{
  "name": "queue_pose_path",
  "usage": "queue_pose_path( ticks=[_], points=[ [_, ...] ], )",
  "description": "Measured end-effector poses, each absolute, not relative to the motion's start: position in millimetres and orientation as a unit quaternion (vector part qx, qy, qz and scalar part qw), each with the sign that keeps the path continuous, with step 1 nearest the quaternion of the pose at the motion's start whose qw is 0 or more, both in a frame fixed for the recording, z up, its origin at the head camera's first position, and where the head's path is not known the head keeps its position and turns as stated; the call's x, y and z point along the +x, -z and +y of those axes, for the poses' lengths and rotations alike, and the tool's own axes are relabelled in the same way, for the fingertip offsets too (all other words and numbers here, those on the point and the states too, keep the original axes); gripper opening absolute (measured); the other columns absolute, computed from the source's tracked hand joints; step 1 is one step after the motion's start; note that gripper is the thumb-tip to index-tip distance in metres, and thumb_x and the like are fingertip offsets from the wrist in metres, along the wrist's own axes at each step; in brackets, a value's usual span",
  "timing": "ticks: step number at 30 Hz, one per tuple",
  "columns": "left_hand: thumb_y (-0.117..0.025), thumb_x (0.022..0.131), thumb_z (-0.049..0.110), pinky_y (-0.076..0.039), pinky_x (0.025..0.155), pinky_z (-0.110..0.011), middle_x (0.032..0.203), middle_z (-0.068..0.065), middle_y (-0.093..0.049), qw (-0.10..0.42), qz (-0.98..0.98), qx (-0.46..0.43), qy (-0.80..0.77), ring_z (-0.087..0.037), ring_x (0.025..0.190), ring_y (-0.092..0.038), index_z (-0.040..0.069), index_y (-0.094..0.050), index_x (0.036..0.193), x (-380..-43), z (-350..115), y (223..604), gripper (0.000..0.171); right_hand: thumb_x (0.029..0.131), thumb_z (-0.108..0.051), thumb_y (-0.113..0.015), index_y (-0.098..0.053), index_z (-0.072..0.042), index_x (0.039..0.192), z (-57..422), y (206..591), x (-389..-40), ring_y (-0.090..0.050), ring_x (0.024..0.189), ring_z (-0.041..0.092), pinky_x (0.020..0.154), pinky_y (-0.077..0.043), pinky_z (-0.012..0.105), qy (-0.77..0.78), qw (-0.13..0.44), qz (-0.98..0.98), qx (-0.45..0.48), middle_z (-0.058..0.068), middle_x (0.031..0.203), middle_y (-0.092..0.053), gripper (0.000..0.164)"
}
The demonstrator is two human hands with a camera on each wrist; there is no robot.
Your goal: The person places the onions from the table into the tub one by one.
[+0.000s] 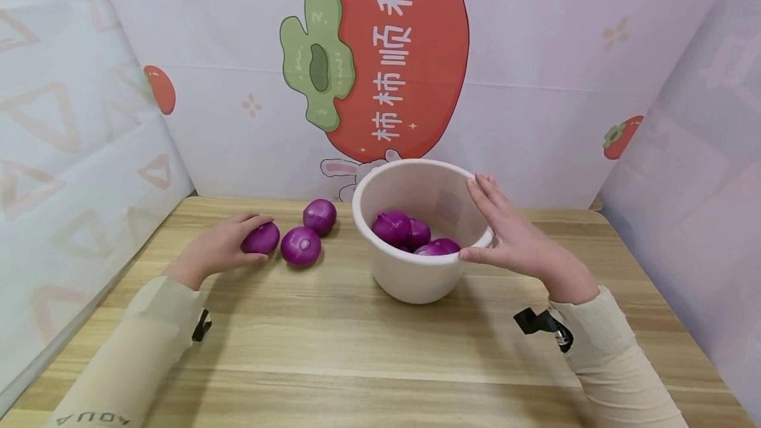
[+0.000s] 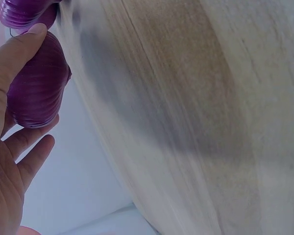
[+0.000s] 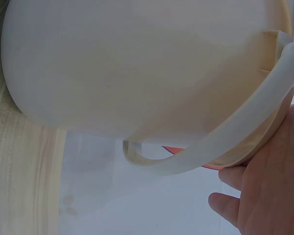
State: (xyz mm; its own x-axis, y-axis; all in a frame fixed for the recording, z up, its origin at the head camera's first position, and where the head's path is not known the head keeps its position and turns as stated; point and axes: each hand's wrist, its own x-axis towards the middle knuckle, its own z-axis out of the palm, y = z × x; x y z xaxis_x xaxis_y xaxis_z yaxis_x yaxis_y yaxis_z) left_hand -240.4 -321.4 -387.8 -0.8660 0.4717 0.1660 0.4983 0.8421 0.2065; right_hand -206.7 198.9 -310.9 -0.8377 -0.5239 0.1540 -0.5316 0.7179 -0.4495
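Note:
At the left of the table, my left hand (image 1: pixel 221 248) holds a purple onion (image 1: pixel 261 239), thumb on one side and fingers on the other. In the left wrist view, the thumb presses that onion (image 2: pixel 39 83), while two fingers stand away from it. Two more purple onions (image 1: pixel 300 247) lie just right of this hand. A white bucket (image 1: pixel 416 279) stands upright near the middle with several purple onions (image 1: pixel 391 228) inside. My right hand (image 1: pixel 523 243) rests on the bucket's right rim with fairly straight fingers; the right wrist view shows its fingers (image 3: pixel 225 208) by the rim.
The wooden table (image 1: pixel 333 362) bears everything. A printed cloth backdrop (image 1: pixel 535 84) rises behind it, with pale cloth at both sides. The bucket's curved handle (image 3: pixel 225 129) hangs down on its right side.

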Motion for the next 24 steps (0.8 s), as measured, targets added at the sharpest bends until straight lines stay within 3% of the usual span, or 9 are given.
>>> queue_pose_path(
  ticks=[16,24],
  points=[
    [-0.084,0.079,0.028,-0.053,0.092,-0.056,0.132,-0.023,-0.058,0.061,-0.957,-0.260,0.113,-0.039,0.112,-0.062,0.008,-0.055,0.138,-236.8,-319.1,376.4,0.068,0.082,-0.051,-0.076,-0.001,-0.017,0.161,198.2,311.3,-207.2,0.011,0.155,0.034,0.113,-0.020,0.074,-0.244,0.000,-0.929,0.278,0.005,0.169,0.009,0.114],
    [-0.086,0.076,0.023,-0.054,0.089,-0.053,0.125,-0.021,-0.060,0.078,-0.951,-0.273,0.119,-0.035,0.105,-0.064,0.005,-0.056,0.135,-238.1,-321.1,374.3,0.068,0.082,-0.051,-0.076,-0.001,-0.018,0.161,198.8,311.3,-207.1,0.011,0.155,0.033,0.113,-0.018,0.074,-0.245,0.001,-0.929,0.278,0.004,0.169,0.009,0.114]
  ],
)
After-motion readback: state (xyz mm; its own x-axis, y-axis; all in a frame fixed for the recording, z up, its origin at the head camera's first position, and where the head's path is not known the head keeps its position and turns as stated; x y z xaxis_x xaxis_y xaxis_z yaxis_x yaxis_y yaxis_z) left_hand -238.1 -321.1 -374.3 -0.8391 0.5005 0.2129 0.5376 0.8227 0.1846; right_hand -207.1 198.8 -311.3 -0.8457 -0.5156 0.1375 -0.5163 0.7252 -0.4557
